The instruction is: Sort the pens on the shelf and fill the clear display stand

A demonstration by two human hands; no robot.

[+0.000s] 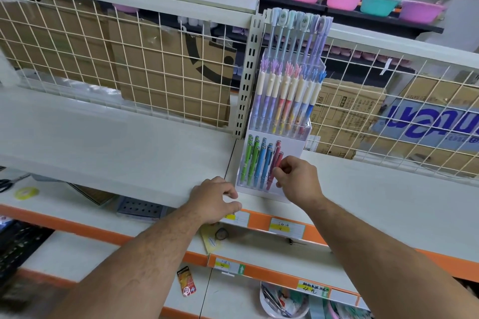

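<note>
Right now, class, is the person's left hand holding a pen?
No: the left hand rests on the shelf edge without a pen, while the right hand pinches a red pen in the display stand.

Both bare forearms reach forward. The left hand (215, 199) rests with loosely curled fingers; the right hand (298, 179) pinches a red pen (276, 156).

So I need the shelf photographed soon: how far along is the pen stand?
Back and middle tiers of the clear display stand look full. In hand: the right hand pinches a pink pen in the front tier, beside green pens and blue pens; the left hand rests on the shelf edge. Left: the front tier's right side seems unfilled.
</note>
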